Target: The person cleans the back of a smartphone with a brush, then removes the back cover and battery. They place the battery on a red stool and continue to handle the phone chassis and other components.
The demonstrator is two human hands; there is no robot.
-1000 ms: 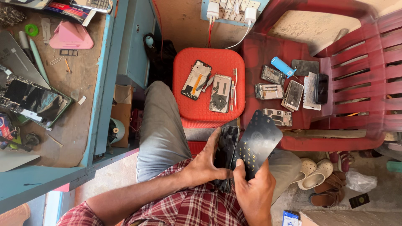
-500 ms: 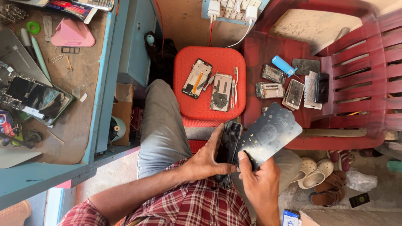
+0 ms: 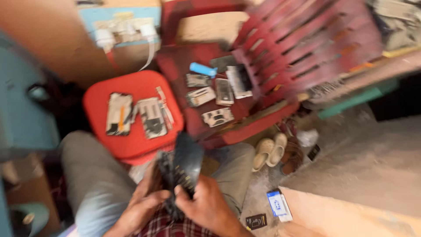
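On the red stool point(image 3: 131, 118) at the left lie two opened phone bodies: a dark one with an orange strip point(image 3: 119, 114) and a greyer one point(image 3: 152, 117) just beside it, with thin strips at its right edge. They lie untouched, so the stripping-down of those two looks further along than the piece now in hand.

In the middle, low in the view, the left hand point(image 3: 142, 204) is wrapped around the dark phone body point(image 3: 166, 175), fingers curled at its left edge, thumb side towards the person. The right hand point(image 3: 206, 206) pinches the lower edge of the dark back panel point(image 3: 187, 158), which stands tilted up and away from the body, joined to it only along the bottom as far as the blur allows. I judge the cover to be mostly lifted but not yet free. Both hands sit close together over the lap, between the grey-trousered knees.

To the right, the red plastic chair point(image 3: 307, 48) carries more phone parts point(image 3: 215, 94) and a small blue cylinder point(image 3: 202, 69). A pair of pale slippers point(image 3: 269, 150) rests on the floor.
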